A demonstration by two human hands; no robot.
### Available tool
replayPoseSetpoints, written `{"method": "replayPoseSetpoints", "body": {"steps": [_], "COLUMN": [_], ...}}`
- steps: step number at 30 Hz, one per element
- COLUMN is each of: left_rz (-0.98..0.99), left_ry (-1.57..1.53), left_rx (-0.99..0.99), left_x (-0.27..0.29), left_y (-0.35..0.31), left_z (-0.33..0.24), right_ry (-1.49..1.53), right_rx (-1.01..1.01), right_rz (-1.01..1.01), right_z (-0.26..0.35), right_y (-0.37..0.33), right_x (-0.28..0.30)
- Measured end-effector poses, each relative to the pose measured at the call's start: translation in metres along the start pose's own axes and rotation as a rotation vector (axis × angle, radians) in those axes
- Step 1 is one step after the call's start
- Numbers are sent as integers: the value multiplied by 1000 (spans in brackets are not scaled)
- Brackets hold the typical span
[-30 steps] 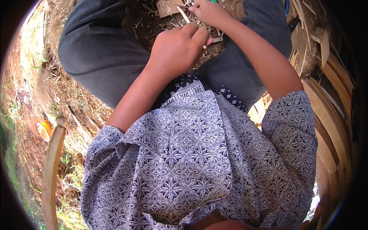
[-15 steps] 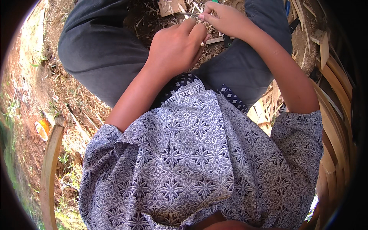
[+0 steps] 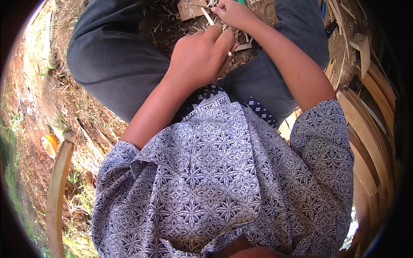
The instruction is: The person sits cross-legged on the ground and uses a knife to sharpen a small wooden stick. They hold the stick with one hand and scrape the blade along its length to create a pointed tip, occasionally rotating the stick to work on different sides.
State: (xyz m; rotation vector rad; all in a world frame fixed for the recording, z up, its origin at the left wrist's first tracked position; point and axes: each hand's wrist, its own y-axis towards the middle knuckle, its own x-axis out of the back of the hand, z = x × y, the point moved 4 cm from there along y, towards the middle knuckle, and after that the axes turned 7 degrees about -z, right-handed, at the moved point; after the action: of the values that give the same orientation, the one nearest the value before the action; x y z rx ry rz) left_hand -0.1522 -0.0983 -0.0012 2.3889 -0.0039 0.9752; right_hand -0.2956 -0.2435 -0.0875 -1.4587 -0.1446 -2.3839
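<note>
Clamped round a pale stick (image 3: 207,16), the left hand (image 3: 198,55) sits at upper centre on my feed, the stick poking out at both ends. At the top edge, to its right, I see the right hand (image 3: 234,15) pinching a thin dark blade (image 3: 202,6) by the stick's upper end; whether blade and stick touch, I cannot tell. Behind them lies a flat wooden piece (image 3: 188,12); curved wooden strips (image 3: 365,133) crowd the right side.
</note>
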Motion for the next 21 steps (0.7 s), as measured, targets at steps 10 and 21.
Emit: {"method": "replayPoseSetpoints", "body": {"steps": [10, 21], "left_rz": [-31, -14], "left_ry": [7, 0], "left_rx": [22, 17], "left_x": [1, -3], "left_y": [3, 3], "left_z": [6, 6], "right_ry": [0, -140], "right_rx": [34, -81], "right_rz": [203, 165], "right_z": [43, 36], "right_y": [-42, -19], "right_x": [68, 37]}}
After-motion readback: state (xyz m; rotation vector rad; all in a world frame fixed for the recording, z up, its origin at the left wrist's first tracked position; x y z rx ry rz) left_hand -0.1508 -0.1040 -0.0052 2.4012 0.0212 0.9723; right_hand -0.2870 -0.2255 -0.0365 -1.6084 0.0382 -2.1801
